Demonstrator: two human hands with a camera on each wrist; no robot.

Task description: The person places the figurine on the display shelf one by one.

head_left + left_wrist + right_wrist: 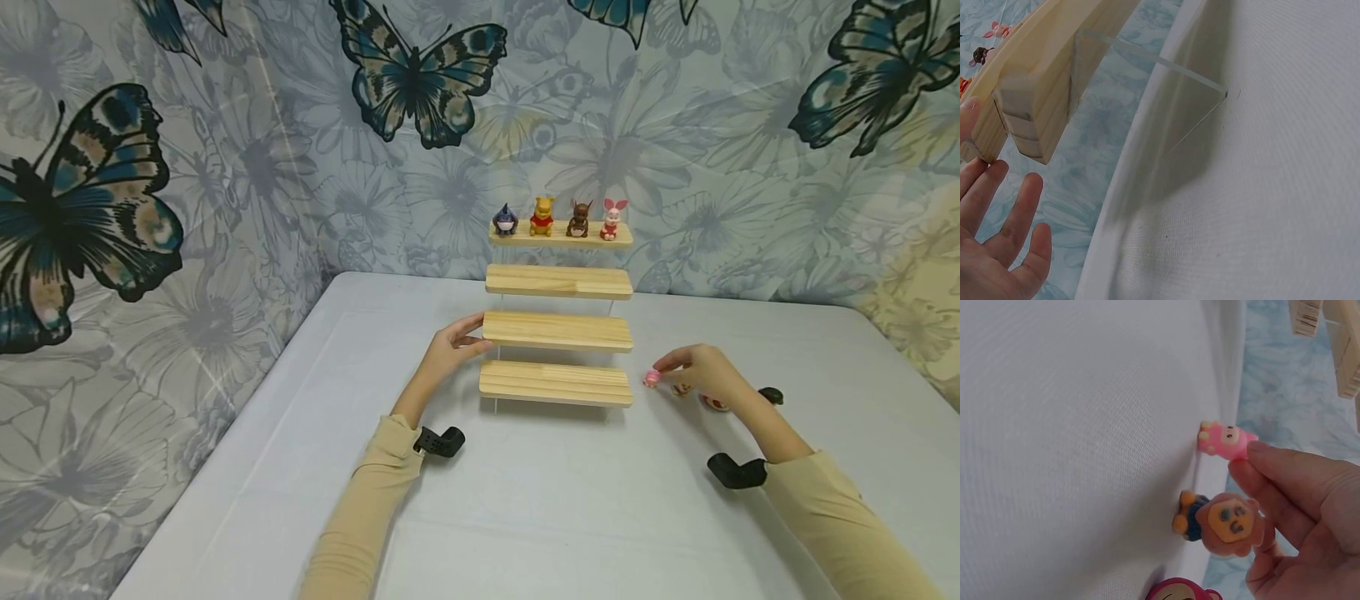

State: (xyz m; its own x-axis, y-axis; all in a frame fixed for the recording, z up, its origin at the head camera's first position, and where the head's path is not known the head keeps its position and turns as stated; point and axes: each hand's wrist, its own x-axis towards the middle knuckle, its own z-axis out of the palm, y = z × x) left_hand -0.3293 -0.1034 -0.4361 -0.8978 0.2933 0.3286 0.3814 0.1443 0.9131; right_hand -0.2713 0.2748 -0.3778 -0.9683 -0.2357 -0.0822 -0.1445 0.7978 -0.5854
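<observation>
One grip (448, 348), the left, pinches a shelf (557, 332), apparently steadying it, while the right grip (703, 368) pinches a pink figurine (1225, 441) by its head, leaving the face clear.

Worktop (562, 517) under white cloth (1054, 425). Four-tiered wooden stand (557, 383) upright on it; top tier (559, 239) carries blue-grey donkey (506, 222), yellow bear (541, 217), dark brown figure (577, 222), pink-eared figure (612, 221). Right of stand, on cloth: orange-faced figure (1229, 522), magenta-hooded figure (1175, 592), dark object (771, 396). Pink figure (1225, 440) beside them, contact unclear.
</observation>
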